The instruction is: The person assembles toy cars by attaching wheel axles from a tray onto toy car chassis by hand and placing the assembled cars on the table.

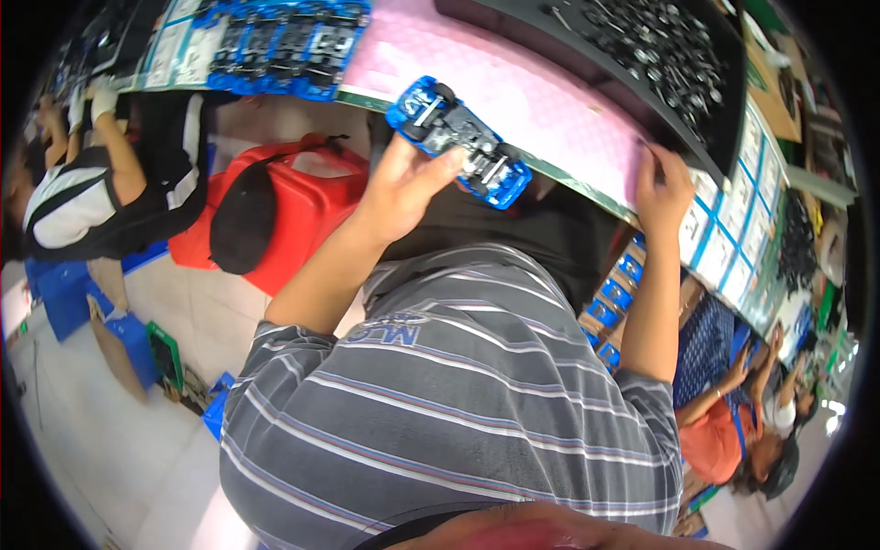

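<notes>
A blue toy car is held up over the near edge of the table, its dark underside and wheels facing me. My left hand is closed on it, with the thumb across the chassis and the other fingers mostly hidden behind the car. Farther right, my right hand rests at the table edge beside the pink mat. Its fingers are curled together close to the black tray; whatever they may pinch is too small to see.
Small dark and shiny metal parts fill the tray. Several blue toy cars stand in a row at far left. A red chair is left of my arm. Compartments with blue pieces sit below my right forearm. Other people work on both sides.
</notes>
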The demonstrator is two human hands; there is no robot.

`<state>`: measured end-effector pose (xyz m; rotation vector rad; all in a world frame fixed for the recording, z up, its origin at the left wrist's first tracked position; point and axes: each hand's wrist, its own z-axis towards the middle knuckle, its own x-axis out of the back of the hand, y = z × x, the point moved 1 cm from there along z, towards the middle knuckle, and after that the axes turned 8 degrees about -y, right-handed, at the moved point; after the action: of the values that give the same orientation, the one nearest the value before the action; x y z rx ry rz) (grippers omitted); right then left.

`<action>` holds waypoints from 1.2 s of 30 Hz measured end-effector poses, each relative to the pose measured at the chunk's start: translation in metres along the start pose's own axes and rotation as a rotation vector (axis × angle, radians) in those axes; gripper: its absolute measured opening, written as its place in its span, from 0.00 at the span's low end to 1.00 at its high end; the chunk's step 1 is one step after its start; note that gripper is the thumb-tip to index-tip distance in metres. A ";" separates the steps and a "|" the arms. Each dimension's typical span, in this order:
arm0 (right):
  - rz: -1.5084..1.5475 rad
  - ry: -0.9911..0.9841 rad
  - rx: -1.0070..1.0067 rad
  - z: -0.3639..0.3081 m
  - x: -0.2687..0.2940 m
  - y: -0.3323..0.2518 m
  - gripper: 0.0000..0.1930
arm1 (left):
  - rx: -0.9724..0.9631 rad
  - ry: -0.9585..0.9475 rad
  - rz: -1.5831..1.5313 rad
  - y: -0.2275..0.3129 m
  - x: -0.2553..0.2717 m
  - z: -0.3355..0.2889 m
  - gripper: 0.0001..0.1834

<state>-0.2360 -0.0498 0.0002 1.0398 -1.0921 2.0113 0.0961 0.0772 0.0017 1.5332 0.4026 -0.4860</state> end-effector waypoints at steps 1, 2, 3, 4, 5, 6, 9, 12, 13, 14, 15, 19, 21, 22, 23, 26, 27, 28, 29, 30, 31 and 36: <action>-0.043 0.013 -0.042 -0.004 -0.002 0.004 0.04 | -0.079 0.059 0.127 0.016 0.011 -0.005 0.24; -0.041 0.034 -0.048 -0.005 -0.002 0.005 0.04 | -0.068 0.130 0.112 0.032 0.024 -0.009 0.25; -0.040 0.056 -0.055 -0.004 -0.003 0.006 0.04 | -0.057 0.200 0.096 0.048 0.035 -0.010 0.25; -0.046 0.048 -0.062 -0.004 -0.003 0.006 0.04 | -0.123 0.315 0.110 0.073 0.033 -0.003 0.25; -0.088 0.029 -0.088 -0.006 -0.004 0.009 0.04 | -0.190 0.421 0.118 0.091 0.037 0.006 0.26; -0.080 0.021 -0.115 -0.005 -0.003 0.008 0.04 | -0.221 0.499 0.213 0.101 0.070 0.006 0.26; -0.049 0.016 -0.136 -0.003 -0.004 0.005 0.04 | -0.310 0.626 0.420 0.160 0.169 0.011 0.30; -0.026 0.016 -0.122 0.002 -0.006 0.004 0.04 | -0.235 0.702 0.517 0.218 0.244 0.010 0.30; -0.024 0.011 -0.116 0.001 -0.006 0.003 0.05 | -0.230 0.728 0.506 0.227 0.258 0.016 0.30; -0.013 0.023 -0.103 0.002 -0.007 0.003 0.05 | -0.146 0.731 0.542 0.238 0.292 0.014 0.29; -0.022 0.025 -0.110 0.002 -0.008 0.002 0.05 | -0.059 0.732 0.580 0.245 0.323 0.011 0.28; 0.006 0.032 -0.145 0.001 -0.008 0.002 0.04 | 0.156 0.700 0.634 0.217 0.341 0.040 0.32; 0.024 0.032 -0.151 0.000 -0.008 0.002 0.04 | 0.148 0.732 0.631 0.215 0.349 0.048 0.28; 0.018 0.033 -0.160 0.000 -0.005 0.001 0.04 | 0.135 0.737 0.755 0.213 0.356 0.051 0.29; 0.002 0.036 -0.172 0.000 -0.004 0.002 0.04 | 0.119 0.740 0.880 0.211 0.363 0.054 0.29; 0.001 0.038 -0.145 -0.003 -0.004 0.008 0.04 | 0.125 0.785 1.050 0.201 0.363 0.064 0.26; 0.029 0.037 -0.134 0.001 -0.006 0.005 0.04 | 0.096 0.781 1.144 0.214 0.382 0.049 0.26; 0.022 0.034 -0.136 -0.001 -0.004 0.006 0.04 | 0.117 0.730 1.277 0.210 0.377 0.053 0.27; 0.035 0.033 -0.122 0.001 -0.004 0.005 0.04 | 0.123 0.716 1.520 0.217 0.379 0.045 0.26; 0.065 0.096 -0.075 0.001 -0.001 0.002 0.03 | 0.128 0.704 1.870 0.218 0.368 0.046 0.26; 0.141 0.168 -0.065 0.003 0.004 -0.006 0.02 | -0.045 0.813 2.395 0.216 0.353 0.041 0.26; 0.119 0.512 -0.048 0.015 0.076 -0.010 0.02 | -0.578 0.325 2.054 0.155 0.147 0.045 0.19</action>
<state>-0.2614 -0.0471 0.0743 0.3997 -0.9299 2.1646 0.3005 0.0220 0.0544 0.7792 -0.7920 1.3640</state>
